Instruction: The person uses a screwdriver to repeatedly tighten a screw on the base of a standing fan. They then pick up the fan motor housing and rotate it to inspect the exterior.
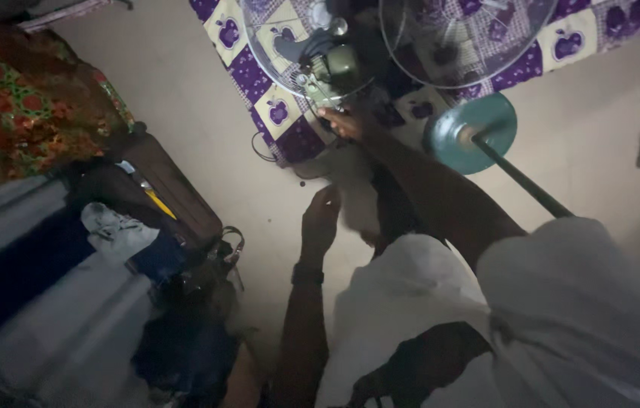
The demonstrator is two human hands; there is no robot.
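Nearest to me, the person's white clothing [561, 317] is filling the lower right, with a dark bag [184, 340] sitting on the floor [184, 91] well to the left of the fan's round teal base [478, 128]. The left hand [320, 219] is hovering below and left of that base, fingers curled loosely inward; whether it is pinching anything is too dim to tell. A dark band is sitting on its wrist.

Farther out, the right hand [342, 121] is reaching to the left of the base and touching the fan motor [331, 72]; its fingers are bent against the housing, though how firmly they are closing I cannot tell. The motor is lying just beyond the hand, on the purple and cream patchwork cloth [274, 106], inside one wire grille [297, 38]. A second wire grille [463, 38] is lying above the base. The dark pole [524, 181] is running its long axis from the base down and to the right.

Far left of the base, a brown suitcase [161, 181] is lying open beside red floral fabric [25, 98].
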